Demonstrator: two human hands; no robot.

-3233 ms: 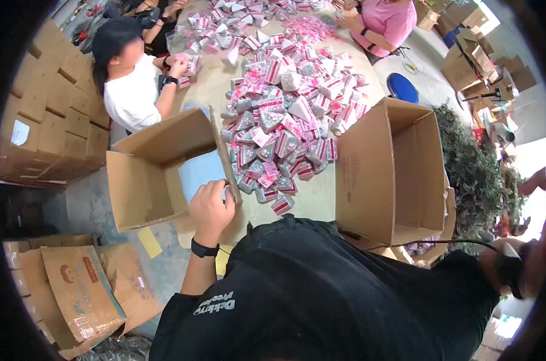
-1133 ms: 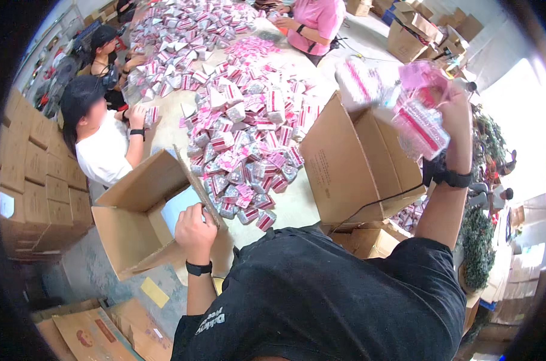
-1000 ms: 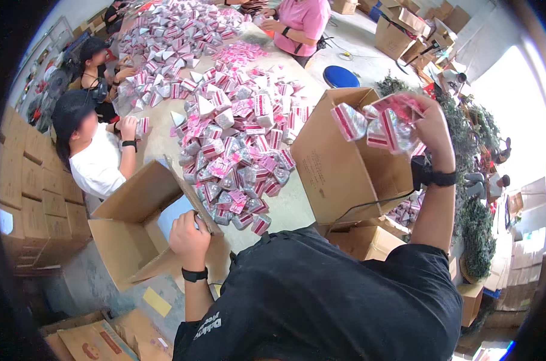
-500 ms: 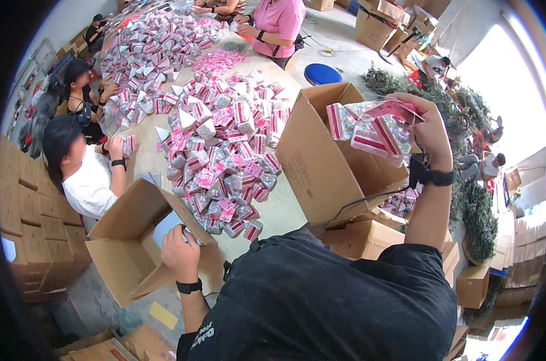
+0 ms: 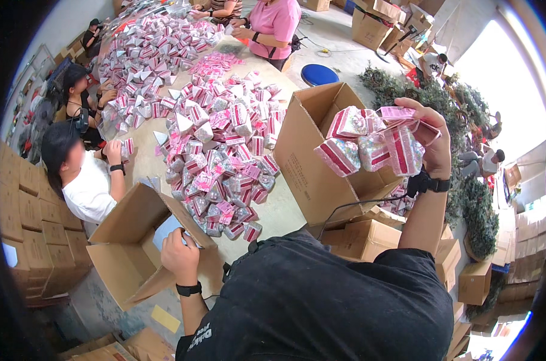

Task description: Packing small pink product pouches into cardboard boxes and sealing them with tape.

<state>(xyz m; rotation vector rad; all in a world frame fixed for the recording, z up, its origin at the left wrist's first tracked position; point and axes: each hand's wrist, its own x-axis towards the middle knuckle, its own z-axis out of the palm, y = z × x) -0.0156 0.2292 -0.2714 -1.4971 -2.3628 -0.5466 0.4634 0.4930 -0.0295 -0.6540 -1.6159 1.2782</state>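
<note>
My right hand (image 5: 434, 135) is raised at the right, its fingers closed on the pink tags of several cake-slice ornaments (image 5: 405, 150). These are white and glittery with red bands, and hang in a bunch in front of the mouth of a tall open cardboard carton (image 5: 309, 168). At the lower left my left hand (image 5: 179, 256) grips the near edge of a second open carton (image 5: 119, 268), which is tilted. A pale sheet (image 5: 166, 230) shows inside it, beside my fingertips. Between the cartons, a big heap of similar ornaments (image 5: 225, 150) covers the table.
Other people work along the table, one in a white shirt (image 5: 89, 180) at the left and one in pink (image 5: 276, 27) at the far side. A blue stool (image 5: 319, 75) stands beyond the right carton. Stacked cartons (image 5: 35, 240) line the left; green garlands (image 5: 477, 222) lie right.
The bunch of ornaments has swung round and spread out, shifting slightly left. My right hand has turned a little and still holds it. My left hand stays on its carton.
</note>
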